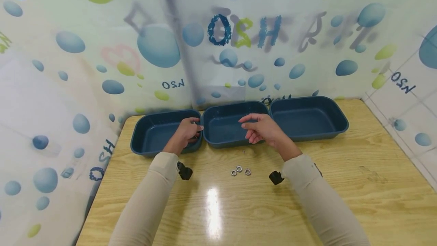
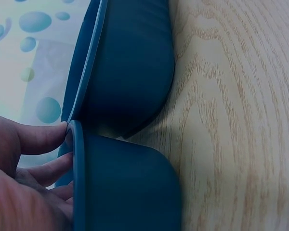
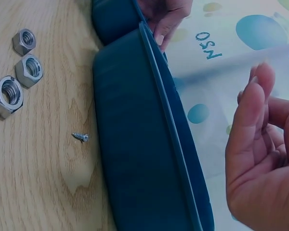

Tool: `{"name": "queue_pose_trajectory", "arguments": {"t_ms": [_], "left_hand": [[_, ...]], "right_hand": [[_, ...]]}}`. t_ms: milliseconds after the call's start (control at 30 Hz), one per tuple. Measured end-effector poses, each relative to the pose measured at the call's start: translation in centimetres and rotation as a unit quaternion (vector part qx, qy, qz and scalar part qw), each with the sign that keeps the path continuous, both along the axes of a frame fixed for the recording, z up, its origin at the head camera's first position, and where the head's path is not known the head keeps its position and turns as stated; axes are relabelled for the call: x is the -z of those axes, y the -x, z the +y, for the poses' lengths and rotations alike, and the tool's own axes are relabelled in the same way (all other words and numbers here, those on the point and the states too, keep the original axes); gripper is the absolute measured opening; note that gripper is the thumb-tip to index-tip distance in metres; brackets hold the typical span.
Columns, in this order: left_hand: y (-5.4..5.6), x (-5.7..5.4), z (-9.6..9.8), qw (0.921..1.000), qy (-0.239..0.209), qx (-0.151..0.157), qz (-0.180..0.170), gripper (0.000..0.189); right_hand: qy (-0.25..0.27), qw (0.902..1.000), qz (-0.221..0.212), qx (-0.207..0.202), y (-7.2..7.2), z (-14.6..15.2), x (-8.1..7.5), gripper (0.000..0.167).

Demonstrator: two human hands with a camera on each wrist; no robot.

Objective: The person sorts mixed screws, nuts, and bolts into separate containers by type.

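Observation:
My left hand (image 1: 187,130) is at the right end of the left dark blue tray (image 1: 157,136). In the left wrist view its thumb (image 2: 43,138) lies at the rim where two trays meet, and the other fingers reach inside, gripping the tray's edge. Over the middle blue tray (image 1: 222,126) hangs my right hand (image 1: 262,129), fingers loosely bent, with nothing visible in them. Three metal hex nuts (image 3: 20,47) lie on the table in front of the middle tray. A small screw (image 3: 80,137) rests between the nuts and that tray.
A third blue tray (image 1: 304,120) stands at the right of the row. All three stand along the back of the wooden table (image 1: 259,215), against a patterned curtain (image 1: 211,67). Black wrist cameras (image 1: 184,171) hang below both cuffs.

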State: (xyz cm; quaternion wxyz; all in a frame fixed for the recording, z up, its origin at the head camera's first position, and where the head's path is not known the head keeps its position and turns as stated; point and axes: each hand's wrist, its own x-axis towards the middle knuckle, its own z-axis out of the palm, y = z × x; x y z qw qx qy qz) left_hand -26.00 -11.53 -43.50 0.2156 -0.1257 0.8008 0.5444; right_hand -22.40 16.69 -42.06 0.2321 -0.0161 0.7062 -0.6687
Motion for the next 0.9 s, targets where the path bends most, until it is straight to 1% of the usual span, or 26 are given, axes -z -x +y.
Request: {"name": "queue_pose_trajectory", "arguments": {"t_ms": [133,267,400,567,633,767,900], "left_hand": [[0.1,0.0,-0.1,1.0000,-0.002,-0.001,-0.002,0.050],[0.2,0.0,-0.3,1.0000,-0.005,-0.004,-0.004,0.051],[0.1,0.2,-0.4,1.0000,-0.005,-0.001,-0.005,0.051],[0.1,0.2,-0.3,1.0000,-0.001,0.004,-0.004,0.051],[0.1,0.1,-0.3,1.0000,-0.003,0.002,-0.004,0.050],[0.2,0.2,-0.2,1.0000,-0.008,-0.001,-0.003,0.050],[0.4,0.4,-0.2,0.9999,-0.009,0.001,-0.005,0.051]], "right_hand": [[-0.017,0.9998,-0.001,-0.011,-0.1,-0.2,0.1,0.035],[-0.036,0.9990,-0.002,-0.028,-0.2,-0.4,0.5,0.037],[-0.044,0.9985,0.000,-0.033,-0.3,-0.4,0.8,0.038],[-0.050,0.9980,-0.005,-0.037,-0.8,-0.4,1.0,0.034],[-0.058,0.9975,-0.004,-0.041,-1.0,-0.3,1.1,0.034],[-0.075,0.9959,0.002,-0.050,-1.4,0.0,1.5,0.033],[-0.082,0.9953,-0.004,-0.052,-2.0,0.2,2.1,0.029]]}}
